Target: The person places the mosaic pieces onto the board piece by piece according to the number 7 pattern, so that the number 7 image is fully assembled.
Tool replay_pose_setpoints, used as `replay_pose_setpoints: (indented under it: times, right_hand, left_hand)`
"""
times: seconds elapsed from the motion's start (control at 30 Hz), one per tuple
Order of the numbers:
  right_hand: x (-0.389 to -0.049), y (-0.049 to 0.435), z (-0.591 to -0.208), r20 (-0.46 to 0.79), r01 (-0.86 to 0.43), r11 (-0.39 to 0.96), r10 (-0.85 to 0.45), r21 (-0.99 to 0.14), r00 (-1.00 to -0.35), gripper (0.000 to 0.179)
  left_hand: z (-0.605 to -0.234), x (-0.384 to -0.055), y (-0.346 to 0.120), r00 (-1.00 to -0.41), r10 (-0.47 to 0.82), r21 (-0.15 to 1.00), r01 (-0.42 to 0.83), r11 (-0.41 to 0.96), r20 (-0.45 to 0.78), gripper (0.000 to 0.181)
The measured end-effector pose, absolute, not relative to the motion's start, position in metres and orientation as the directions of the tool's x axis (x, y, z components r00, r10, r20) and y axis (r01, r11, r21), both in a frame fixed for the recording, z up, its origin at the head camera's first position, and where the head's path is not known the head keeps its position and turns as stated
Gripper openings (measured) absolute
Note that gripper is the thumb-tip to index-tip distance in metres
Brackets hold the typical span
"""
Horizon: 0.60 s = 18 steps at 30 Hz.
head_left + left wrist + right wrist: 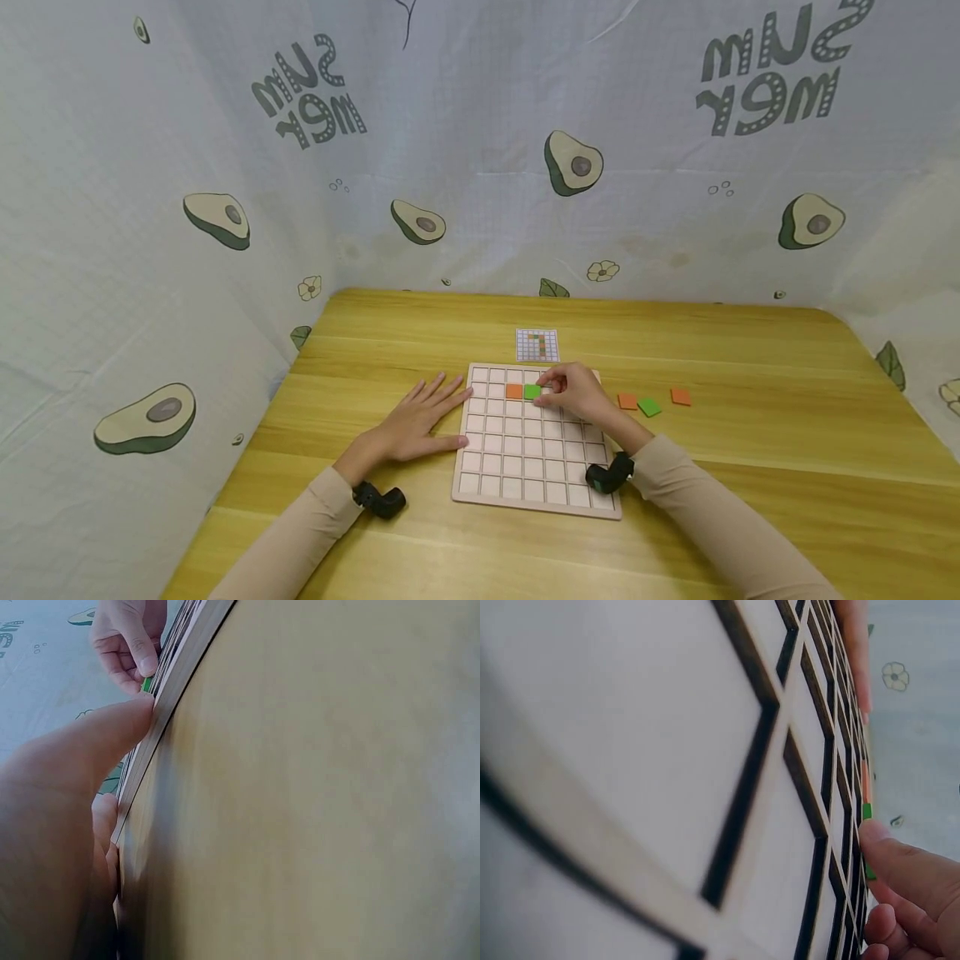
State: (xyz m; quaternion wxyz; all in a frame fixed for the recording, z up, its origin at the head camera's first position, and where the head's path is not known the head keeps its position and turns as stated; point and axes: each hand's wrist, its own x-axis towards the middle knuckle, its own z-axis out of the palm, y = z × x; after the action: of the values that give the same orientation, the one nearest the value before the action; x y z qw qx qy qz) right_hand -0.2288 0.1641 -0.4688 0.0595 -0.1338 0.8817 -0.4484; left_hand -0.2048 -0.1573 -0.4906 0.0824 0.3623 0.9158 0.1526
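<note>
My right hand [576, 390] is over the upper part of a pale wooden grid board [491, 487], its thumb and fingers pinching a green square tile [532, 392]. Directly left of that tile, an orange tile [513, 391] lies in a cell of the same row. In the right wrist view the thumb partly covers the green tile [869, 870]. My left hand [415, 425] lies on the table with fingers spread, thumb and fingertips touching the board's left edge. From the left wrist, that thumb [112, 731] shows against the board's side.
A small printed card [537, 345] with a coloured grid pattern lies behind the board. Right of the board are an orange tile [627, 402], a green tile [649, 407] and another orange tile [680, 397]. A patterned curtain [480, 167] hangs behind the wooden table [787, 400].
</note>
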Motion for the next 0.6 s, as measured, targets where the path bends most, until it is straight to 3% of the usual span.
replay_pose_setpoints:
  times: [0.6]
  right_hand:
    - [-0.2280,0.1624,-0.4683,-0.009,-0.158,0.569,-0.279,-0.807,-0.960,0.021]
  left_hand:
    - [-0.4910,-0.2040,-0.1577,-0.720,0.694,0.341,0.649,0.680,-0.012,0.081]
